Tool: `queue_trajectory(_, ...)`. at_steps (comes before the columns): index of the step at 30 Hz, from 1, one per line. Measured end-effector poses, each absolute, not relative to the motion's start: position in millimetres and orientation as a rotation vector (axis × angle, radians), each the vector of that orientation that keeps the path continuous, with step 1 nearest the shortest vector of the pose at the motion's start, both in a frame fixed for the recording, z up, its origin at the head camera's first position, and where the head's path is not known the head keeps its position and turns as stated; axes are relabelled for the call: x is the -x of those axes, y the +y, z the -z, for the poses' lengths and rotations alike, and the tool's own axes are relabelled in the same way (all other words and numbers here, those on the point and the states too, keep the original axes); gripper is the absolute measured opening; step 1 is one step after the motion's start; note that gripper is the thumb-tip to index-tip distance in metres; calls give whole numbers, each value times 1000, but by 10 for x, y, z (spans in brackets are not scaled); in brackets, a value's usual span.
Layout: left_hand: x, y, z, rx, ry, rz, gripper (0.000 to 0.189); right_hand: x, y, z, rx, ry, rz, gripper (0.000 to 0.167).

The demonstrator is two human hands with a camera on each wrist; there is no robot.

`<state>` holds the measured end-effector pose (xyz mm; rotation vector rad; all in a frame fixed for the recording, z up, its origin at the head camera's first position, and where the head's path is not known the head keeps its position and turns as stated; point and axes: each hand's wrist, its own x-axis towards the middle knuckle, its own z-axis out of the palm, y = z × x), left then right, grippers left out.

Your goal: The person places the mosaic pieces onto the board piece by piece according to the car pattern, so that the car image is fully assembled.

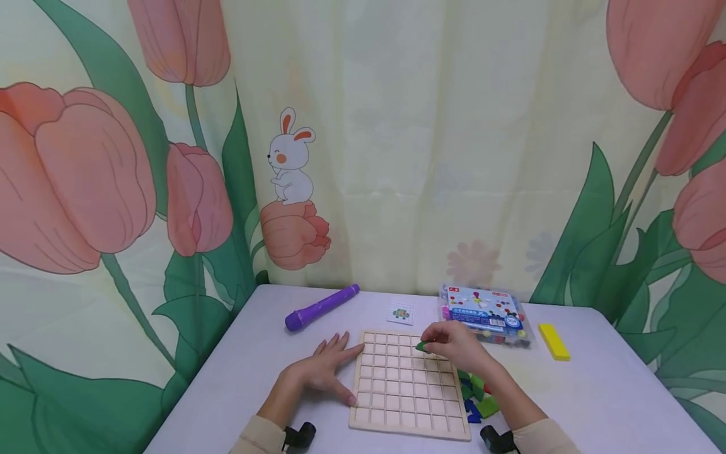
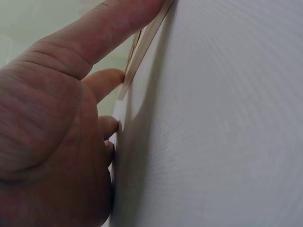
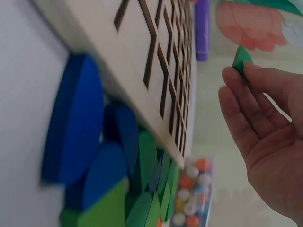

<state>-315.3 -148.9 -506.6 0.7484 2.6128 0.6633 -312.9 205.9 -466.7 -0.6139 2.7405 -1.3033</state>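
A wooden grid board [image 1: 408, 386] with square cells lies flat on the table. My left hand [image 1: 322, 369] spreads its fingers at the board's left side, thumb near the lower corner and index finger at the upper edge; the left wrist view shows those fingertips against the wooden rim [image 2: 144, 49]. Over the board's upper right part, my right hand [image 1: 456, 345] pinches a small green block [image 3: 241, 59] between thumb and fingers. Beside the board's right edge sits a pile of loose blocks, among them a blue block [image 3: 75, 120] and a light green block [image 1: 488, 406].
Behind the board lies a small pattern card [image 1: 400, 313] with a coloured figure. A purple microphone [image 1: 322, 308] rests at the back left. At the back right are a clear plastic box [image 1: 484, 315] of colourful pieces and a yellow bar [image 1: 553, 342]. A printed curtain [image 1: 397, 145] hangs behind.
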Motion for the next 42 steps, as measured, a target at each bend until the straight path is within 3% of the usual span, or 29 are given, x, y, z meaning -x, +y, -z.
queue_trajectory(11, 3160, -1493, 5078, -717, 2617, -665, 116, 3267, 1654, 4722, 858, 2680, 1170, 5)
queue_trajectory(42, 3132, -1489, 5060, -718, 2606, -669, 115, 3235, 1364, 4795, 894, 2704, 925, 8)
